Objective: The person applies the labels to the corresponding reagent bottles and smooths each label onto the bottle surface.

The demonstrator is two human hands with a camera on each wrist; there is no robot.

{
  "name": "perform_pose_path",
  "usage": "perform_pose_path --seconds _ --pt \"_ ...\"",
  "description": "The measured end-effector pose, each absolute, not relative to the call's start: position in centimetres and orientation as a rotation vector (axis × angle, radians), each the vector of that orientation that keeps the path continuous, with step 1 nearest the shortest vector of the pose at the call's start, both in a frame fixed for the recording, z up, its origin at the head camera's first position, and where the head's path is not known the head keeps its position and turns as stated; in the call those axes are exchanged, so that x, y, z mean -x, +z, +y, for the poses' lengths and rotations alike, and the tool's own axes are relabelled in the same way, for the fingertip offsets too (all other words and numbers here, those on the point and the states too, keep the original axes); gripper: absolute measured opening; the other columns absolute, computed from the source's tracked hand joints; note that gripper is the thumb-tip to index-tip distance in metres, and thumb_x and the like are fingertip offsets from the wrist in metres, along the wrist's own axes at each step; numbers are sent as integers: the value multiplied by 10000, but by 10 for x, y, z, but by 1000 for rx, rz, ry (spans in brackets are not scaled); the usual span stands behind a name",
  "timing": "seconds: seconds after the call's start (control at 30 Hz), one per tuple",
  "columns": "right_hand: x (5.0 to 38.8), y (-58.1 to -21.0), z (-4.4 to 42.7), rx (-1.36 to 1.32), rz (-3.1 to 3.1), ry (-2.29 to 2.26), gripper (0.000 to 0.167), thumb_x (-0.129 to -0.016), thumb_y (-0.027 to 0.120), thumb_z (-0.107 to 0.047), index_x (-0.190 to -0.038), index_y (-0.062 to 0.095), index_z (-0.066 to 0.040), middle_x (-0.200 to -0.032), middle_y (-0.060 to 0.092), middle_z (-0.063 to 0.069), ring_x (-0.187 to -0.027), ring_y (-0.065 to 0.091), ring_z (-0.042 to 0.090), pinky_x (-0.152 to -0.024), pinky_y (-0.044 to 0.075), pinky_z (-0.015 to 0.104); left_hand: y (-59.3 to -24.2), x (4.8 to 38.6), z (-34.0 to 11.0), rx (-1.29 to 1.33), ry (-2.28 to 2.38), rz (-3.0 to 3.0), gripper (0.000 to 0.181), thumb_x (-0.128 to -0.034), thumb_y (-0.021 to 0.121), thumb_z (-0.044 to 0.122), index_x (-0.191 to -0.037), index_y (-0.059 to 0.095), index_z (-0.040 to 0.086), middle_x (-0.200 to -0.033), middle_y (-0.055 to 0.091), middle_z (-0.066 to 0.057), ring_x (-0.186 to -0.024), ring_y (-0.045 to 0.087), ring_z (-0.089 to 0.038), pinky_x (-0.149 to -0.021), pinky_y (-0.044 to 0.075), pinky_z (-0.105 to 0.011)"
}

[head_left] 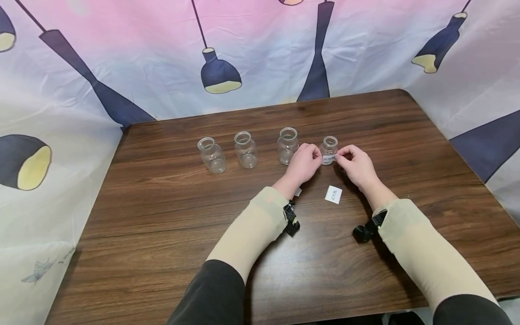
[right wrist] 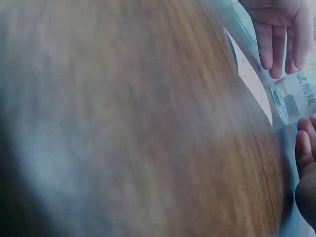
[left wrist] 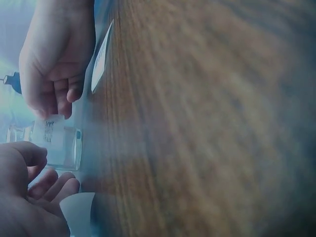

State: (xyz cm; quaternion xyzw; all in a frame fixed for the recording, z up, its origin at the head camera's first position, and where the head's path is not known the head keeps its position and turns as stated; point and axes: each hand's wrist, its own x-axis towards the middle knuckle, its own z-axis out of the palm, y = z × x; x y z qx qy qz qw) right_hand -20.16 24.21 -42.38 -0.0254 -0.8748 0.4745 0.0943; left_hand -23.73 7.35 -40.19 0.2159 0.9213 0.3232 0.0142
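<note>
A small glass jar [head_left: 329, 143] stands upright between both hands at the right end of a row of jars. Across its front lies a white paper label [head_left: 328, 159] with printed characters, also legible on the label [right wrist: 307, 89] in the right wrist view. My left hand [head_left: 304, 161] pinches the label's left end; in the left wrist view the left thumb and fingers [left wrist: 37, 165] are close against the jar. At the other end, my right hand [head_left: 359, 168] pinches the label between thumb and finger. The exact fingertip contact is partly hidden.
Three larger clear glass jars [head_left: 287, 146], [head_left: 246, 151], [head_left: 212, 155] stand to the left, the nearest beside the left hand. A white printed card [head_left: 333, 194] lies between the forearms. Another white card [head_left: 298, 192] is partly hidden by the left wrist. Fabric hangs behind the wooden table [head_left: 162, 216].
</note>
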Motion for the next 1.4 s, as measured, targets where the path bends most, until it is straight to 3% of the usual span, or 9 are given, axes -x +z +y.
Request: perform_pose_path --seconds 0.17,0.37,0.6,0.87,1.4 --pt "203 -425 242 74 -2596 1381 182 -911 577 -155 -981 590 12 -972 618 139 -784 487 166 -652 384 233 -403 239 72 -646 1046 2860 38 -871 607 153 -870 619 117 -927 550 -5 -874 519 -132 -783 411 -230" --pt "203 -426 242 64 -2584 1373 171 -904 589 -143 -974 593 13 -958 619 135 -761 491 146 -632 387 217 -404 239 73 -635 1090 2824 148 -814 684 206 -886 592 115 -918 531 12 -855 508 -120 -751 398 -195" --pt "203 -427 243 44 -2588 1378 173 -894 603 -139 -972 583 14 -955 619 141 -778 490 122 -682 379 225 -404 237 76 -625 1017 2895 103 -860 663 191 -878 593 117 -918 540 4 -860 526 -129 -781 410 -225" --pt "202 -423 244 42 -2561 1493 269 -876 618 -72 -1083 504 56 -1026 587 168 -770 525 -10 -650 413 109 -407 237 79 -620 1070 2888 91 -868 653 170 -870 576 121 -905 530 1 -863 528 -134 -778 413 -232" --pt "205 -426 251 -7 -2583 1483 309 -866 638 -84 -1121 523 48 -1036 594 171 -809 539 36 -714 423 136 -407 238 78 -595 1195 2802 155 -871 660 156 -963 553 93 -964 565 -19 -899 566 -110 -791 423 -190"
